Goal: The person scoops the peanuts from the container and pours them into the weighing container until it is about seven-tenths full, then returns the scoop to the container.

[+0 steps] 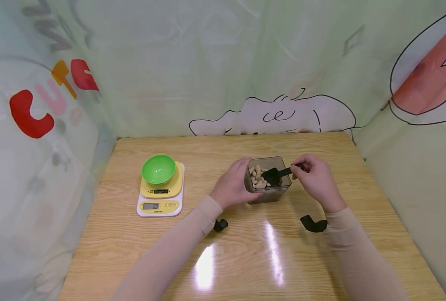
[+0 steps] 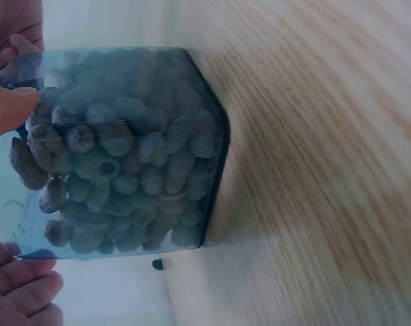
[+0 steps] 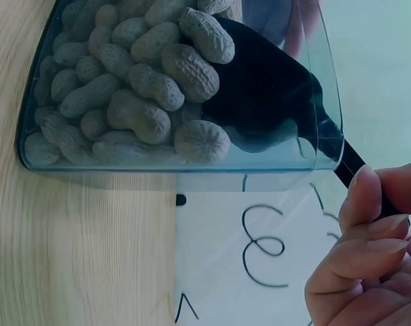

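A clear, smoky-grey plastic container (image 1: 267, 195) of unshelled peanuts (image 3: 151, 81) stands on the wooden table. My left hand (image 1: 235, 184) grips its left side, thumb on the near wall and fingers reaching round the far side. In my right hand (image 1: 318, 182), thumb and fingers pinch the handle of a black scoop (image 1: 272, 176). The scoop's head is inside the container, tilted down against the peanuts; in the right wrist view its black bowl (image 3: 259, 88) shows through the wall. Whether peanuts lie in the scoop cannot be made out.
Left on the table stands a yellow and white kitchen scale (image 1: 160, 209), with a green bowl (image 1: 159, 169) on its platform. Black curved pieces (image 1: 313, 224) show beside both wrists. Behind the table hangs a pale printed curtain (image 1: 178, 75).
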Motion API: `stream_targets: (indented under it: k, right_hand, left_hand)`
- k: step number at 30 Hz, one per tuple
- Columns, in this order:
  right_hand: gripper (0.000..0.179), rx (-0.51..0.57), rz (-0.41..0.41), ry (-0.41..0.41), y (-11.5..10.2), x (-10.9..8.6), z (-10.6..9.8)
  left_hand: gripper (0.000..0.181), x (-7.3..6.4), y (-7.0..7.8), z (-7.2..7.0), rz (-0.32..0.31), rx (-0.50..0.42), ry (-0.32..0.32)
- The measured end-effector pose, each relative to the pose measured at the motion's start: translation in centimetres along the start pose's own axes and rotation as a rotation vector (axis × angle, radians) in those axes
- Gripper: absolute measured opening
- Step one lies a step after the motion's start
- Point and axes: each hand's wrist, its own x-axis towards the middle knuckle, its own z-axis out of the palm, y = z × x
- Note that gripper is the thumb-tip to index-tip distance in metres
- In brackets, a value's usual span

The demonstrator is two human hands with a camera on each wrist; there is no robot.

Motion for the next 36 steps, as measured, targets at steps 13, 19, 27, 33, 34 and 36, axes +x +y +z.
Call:
stream_targets:
  k: [13,19,27,33,34,36]
  right_hand:
    - [0.009,0.012,-0.056,-0.038,-2.3,-1.1,2.3]
    - [0.006,0.0,-0.084,-0.051,-2.3,-1.5,3.0]
    - [0.011,0.087,-0.003,-0.035,-2.1,-1.8,3.5]
    - [0.021,0.336,0.143,-0.06,-2.0,-1.3,3.8]
    - [0.022,0.362,0.148,-0.066,-2.0,-1.2,3.9]
    - [0.021,0.368,0.131,-0.076,-1.9,-1.1,4.0]
  left_hand:
    - [0.119,-2.7,-1.3,-2.0,-0.029,-0.022,-0.041]
    - [0.119,-3.2,-1.8,-2.4,-0.009,-0.019,-0.039]
    - [0.12,-3.5,-1.9,-2.1,-0.007,-0.011,-0.024]
    - [0.12,-3.5,-1.7,-2.3,-0.02,-0.008,-0.029]
    - [0.12,-3.6,-1.6,-2.4,-0.021,-0.007,-0.03]
    - [0.121,-3.6,-1.6,-2.6,-0.025,-0.006,-0.034]
